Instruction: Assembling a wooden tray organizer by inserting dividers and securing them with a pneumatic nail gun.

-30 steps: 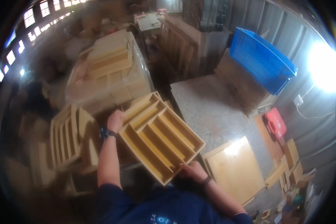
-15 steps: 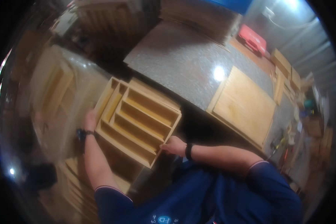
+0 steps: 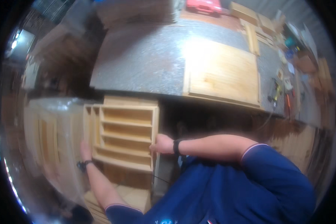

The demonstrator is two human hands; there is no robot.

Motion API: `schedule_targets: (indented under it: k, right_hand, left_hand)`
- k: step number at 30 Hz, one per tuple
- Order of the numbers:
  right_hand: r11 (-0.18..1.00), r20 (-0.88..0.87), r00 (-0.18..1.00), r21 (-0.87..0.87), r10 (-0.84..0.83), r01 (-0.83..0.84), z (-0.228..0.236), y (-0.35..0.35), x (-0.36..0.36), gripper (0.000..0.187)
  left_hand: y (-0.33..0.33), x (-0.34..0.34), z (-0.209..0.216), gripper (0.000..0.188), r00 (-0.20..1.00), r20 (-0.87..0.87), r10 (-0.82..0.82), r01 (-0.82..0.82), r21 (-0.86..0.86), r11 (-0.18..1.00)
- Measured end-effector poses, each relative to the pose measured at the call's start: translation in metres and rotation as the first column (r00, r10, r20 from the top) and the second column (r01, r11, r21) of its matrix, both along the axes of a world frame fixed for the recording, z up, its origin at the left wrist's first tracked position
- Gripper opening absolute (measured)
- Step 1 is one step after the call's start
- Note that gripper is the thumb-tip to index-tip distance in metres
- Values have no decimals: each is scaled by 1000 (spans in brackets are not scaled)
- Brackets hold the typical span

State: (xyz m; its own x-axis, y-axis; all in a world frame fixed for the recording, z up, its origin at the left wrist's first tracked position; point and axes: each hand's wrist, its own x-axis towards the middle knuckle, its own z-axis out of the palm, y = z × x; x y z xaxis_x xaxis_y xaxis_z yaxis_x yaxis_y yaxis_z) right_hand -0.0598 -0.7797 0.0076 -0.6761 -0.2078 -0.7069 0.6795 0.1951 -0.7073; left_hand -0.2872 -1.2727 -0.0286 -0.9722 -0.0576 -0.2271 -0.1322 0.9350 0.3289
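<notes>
the divided wooden tray (image 3: 127, 140) has swung round in view — a second ago it lay on a slant, and now its long dividers run nearly straight from left to right. the scene has turned with it: the grey bench (image 3: 138, 63) now stretches across the upper part of the view, and the plastic-wrapped stack (image 3: 65, 106), which was beyond the tray, is now at its left.

the hold has stayed much the same. the left hand (image 3: 86, 150) is clamped on the tray's left side, though blur hides the fingers; the right hand (image 3: 163, 144) is closed on the right rim, towards the near corner. the tray sits in front of the bench's near edge, between the two hands, with another pale wooden piece (image 3: 130, 100) showing just past its far rim. whether those two touch, i cannot tell.

the flat wooden panel (image 3: 222, 74) lies on the bench, well apart from both hands. taken together, the change looks like a turn of the body with the tray carried along — the handling seems mid-way, with neither hand having let go.
</notes>
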Motion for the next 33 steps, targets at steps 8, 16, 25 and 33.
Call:
schedule_targets:
  k: [8, 16, 25, 33]
  right_hand:
    - [989, -175, 974, 18, 145, -144, -41, 180, 64, 25]
    - [842, -150, 833, 10, -532, 540, 23, 488, 305, 35]
    - [-409, 268, -346, -235, -899, 882, -150, 782, 851, 39]
    - [-948, 125, -942, -97, -312, 302, -133, 960, 1131, 37]
  left_hand:
    - [154, -2, 61, 43, 880, -437, -188, 49, -310, 949]
    - [686, 262, 169, 49, 749, -224, -623, 658, 354, 664]
    - [954, 568, 108, 38, 330, 457, -826, 543, 624, 562]
    - [999, 663, 143, 28, 653, 627, -425, 260, 342, 903]
